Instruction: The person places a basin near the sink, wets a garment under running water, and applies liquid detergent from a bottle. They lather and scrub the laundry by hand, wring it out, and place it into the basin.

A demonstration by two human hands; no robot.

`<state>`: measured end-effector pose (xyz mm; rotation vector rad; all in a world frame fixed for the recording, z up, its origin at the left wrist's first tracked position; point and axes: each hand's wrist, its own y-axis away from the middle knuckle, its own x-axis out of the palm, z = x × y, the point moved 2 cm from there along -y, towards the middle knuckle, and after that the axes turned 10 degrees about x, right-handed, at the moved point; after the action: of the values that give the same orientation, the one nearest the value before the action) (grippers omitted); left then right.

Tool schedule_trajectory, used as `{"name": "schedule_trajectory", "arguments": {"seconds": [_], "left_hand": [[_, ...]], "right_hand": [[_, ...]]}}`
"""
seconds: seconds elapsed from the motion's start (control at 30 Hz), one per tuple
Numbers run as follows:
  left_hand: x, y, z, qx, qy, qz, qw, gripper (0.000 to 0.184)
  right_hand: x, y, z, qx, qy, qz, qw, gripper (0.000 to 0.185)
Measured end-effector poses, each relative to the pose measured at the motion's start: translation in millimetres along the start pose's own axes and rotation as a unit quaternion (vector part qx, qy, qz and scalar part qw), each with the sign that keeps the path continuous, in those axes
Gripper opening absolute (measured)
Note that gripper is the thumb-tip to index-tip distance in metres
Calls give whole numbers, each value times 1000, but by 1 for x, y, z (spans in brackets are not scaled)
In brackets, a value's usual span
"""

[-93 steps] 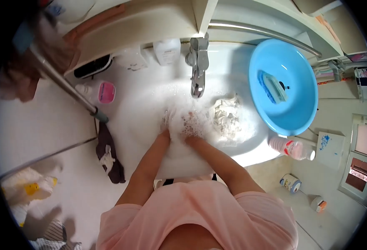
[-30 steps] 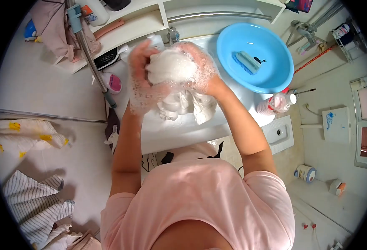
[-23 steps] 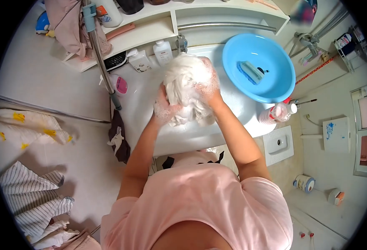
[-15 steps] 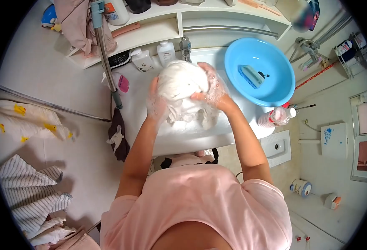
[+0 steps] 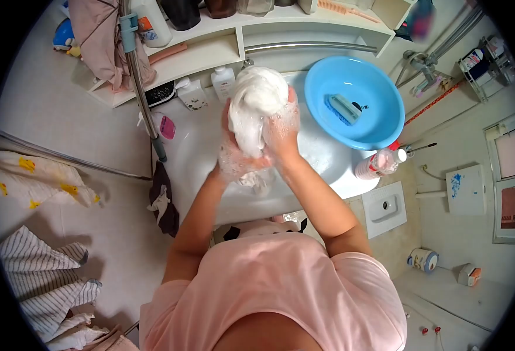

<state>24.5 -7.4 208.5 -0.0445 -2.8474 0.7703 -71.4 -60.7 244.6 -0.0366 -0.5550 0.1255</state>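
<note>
A wet white cloth [image 5: 258, 96], bunched into a thick wad, is held up over the white sink [image 5: 193, 158]. My left hand [image 5: 234, 153] is wrapped round its left and lower side, covered in suds. On the other side my right hand [image 5: 282, 131] grips the cloth, with foam over its fingers and wrist. Part of the cloth hangs below the hands towards the basin. The cloth hides some of my fingers and most of the faucet behind it.
Right of the sink sits a blue basin [image 5: 380, 126] with a scrub brush [image 5: 343, 109] inside. A clear bottle [image 5: 380, 164] stands at the sink's right edge. White bottles [image 5: 223, 82] line the back, under a shelf [image 5: 210, 52]. A metal pole [image 5: 143, 93] rises at left.
Both hands have drawn closer together and squeezed the cloth into a narrower, taller bundle. Less of it now spreads out below. The view has shifted slightly.
</note>
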Motion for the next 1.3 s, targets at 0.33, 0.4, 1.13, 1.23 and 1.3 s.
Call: {"name": "schedule_trajectory", "arguments": {"seconds": [0.33, 0.4, 1.13, 1.23, 1.3], "left_hand": [[-29, 47, 94, -223, 295, -62, 927, 77], [-29, 53, 96, -255, 388, -42, 885, 71], [-63, 96, 153, -364, -9, -139, 921, 73], [-67, 91, 145, -275, -136, -176, 935, 75], [-62, 81, 121, -212, -213, -178, 937, 76]], "right_hand": [[-60, -9, -27, 172, 423, 231, 859, 89], [-69, -22, -30, 248, 322, 227, 885, 91], [26, -31, -105, 45, 793, 275, 542, 25], [31, -28, -126, 35, 808, 260, 528, 27], [37, -30, -116, 76, 791, 210, 569, 36]]}}
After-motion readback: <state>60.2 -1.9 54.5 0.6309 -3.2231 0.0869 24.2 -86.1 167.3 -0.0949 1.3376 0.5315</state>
